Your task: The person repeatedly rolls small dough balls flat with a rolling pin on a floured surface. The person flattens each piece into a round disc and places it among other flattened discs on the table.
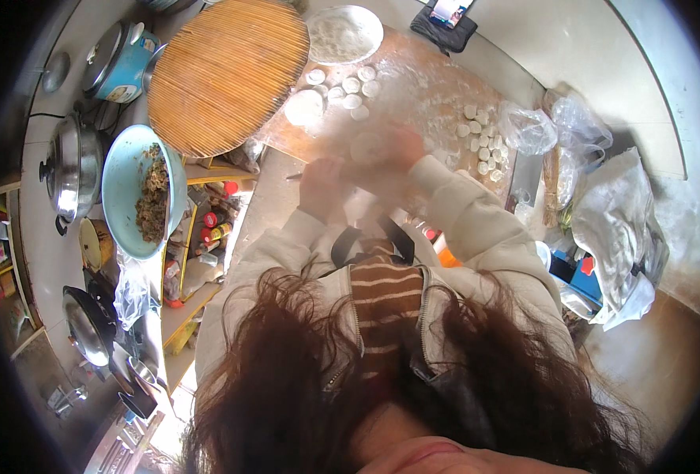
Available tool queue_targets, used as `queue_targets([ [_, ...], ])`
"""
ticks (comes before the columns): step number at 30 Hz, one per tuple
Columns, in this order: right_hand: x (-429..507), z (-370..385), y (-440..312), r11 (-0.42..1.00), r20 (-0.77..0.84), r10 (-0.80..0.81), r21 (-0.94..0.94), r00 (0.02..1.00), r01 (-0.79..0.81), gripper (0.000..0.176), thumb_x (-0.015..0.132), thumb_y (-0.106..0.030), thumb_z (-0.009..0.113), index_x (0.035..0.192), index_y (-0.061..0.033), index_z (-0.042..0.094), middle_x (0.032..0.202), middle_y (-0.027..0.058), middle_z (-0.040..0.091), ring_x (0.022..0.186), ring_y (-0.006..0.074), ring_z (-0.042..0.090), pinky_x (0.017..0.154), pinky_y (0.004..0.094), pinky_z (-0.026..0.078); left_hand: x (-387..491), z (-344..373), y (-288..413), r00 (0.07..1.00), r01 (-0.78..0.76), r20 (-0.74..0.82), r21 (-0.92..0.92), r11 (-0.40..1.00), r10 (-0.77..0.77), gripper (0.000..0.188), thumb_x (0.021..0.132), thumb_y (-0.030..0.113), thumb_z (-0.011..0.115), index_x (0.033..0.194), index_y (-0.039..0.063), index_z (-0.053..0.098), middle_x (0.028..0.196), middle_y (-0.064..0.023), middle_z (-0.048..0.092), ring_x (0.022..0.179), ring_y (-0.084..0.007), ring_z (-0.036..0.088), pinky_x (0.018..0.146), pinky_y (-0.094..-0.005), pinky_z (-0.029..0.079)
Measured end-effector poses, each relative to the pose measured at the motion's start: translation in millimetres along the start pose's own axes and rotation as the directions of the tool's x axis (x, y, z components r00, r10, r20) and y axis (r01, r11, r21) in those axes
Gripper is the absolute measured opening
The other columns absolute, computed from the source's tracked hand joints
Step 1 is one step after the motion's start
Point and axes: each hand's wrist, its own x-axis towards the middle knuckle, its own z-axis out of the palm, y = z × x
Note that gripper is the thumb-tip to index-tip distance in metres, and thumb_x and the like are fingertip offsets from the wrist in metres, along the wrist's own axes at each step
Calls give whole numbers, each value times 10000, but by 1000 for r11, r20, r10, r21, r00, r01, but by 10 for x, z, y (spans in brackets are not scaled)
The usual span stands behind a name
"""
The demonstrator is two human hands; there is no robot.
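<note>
In the head view a hazy blur covers the middle, where both hands are over a floured wooden board [445, 77]. My left hand [321, 183] is at the board's near edge, beside what looks like the thin tip of a rolling pin [294, 176]. My right hand [404, 147] lies beside a pale round dough wrapper [365, 147]; the finger positions are blurred. Beyond the hands are several flattened dough discs [352, 85] and a larger white stack of wrappers [304, 108]. Several small dough pieces [483, 141] lie at the right, and a white bowl of flour [344, 34] stands at the far edge.
A round slatted tray [228, 77] is left of the board. Nearer stands a light blue bowl [110, 195] with filling [153, 201], beside a steel lidded pot [74, 169]. Plastic bags [528, 127] lie right of the board; a phone [449, 12] sits on a black cloth beyond.
</note>
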Motion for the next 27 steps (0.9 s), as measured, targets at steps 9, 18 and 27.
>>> queue_targets([
  [9,315,71,19,997,178,81,-27,981,-78,294,814,-306,713,1034,-112,718,1008,138,722,954,355,682,828,484,528,-291,-63,-109,989,52,135,22,998,-55,471,705,143,781,1132,58,602,1075,-121,614,1032,-320,591,875,-423,434],
  [18,1279,372,-422,907,-32,-35,419,999,45,308,897,-317,654,1069,-69,715,976,153,730,906,375,683,778,456,530,-302,-89,-246,999,-44,-8,11,999,44,462,691,143,779,1112,56,609,1069,-114,617,1017,-321,596,872,-435,454],
  [27,1981,-69,-366,998,-377,-36,-67,925,11,242,844,-268,641,1023,-129,724,983,131,730,955,337,683,799,468,535,-342,-146,-362,997,-17,69,-84,996,23,441,729,158,745,1135,52,607,1091,-128,616,1028,-325,595,881,-439,463],
])
